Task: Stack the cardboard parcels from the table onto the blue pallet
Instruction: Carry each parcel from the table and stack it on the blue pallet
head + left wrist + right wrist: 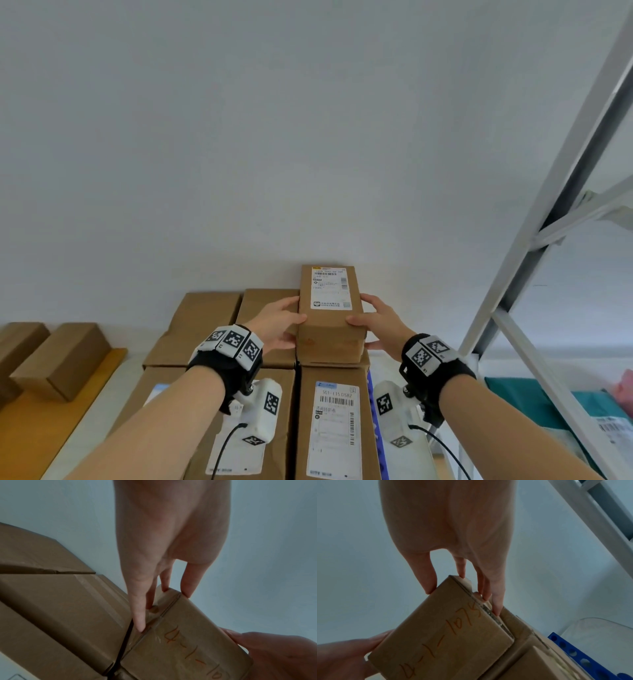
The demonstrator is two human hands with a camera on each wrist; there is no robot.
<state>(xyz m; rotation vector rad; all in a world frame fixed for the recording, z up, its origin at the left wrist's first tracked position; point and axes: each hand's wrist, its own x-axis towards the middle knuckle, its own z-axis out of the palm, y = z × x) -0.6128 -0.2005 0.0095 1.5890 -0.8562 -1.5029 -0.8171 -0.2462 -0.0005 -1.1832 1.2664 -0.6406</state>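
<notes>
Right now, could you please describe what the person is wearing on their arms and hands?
Both forearms are bare, with no sleeves or gloves. The left hand and right hand each sit beyond a black wrist strap carrying white blocks printed with black square markers. A white camera housing hangs under each wrist, also marker-tagged, trailing a thin black cable.

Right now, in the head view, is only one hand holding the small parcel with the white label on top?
No, both the left hand and the right hand grip the small parcel, one on each side.

Small parcel (330, 308) atop stacked parcels (267, 318) on pallet (373, 404) (table (41, 421) at left).
</notes>
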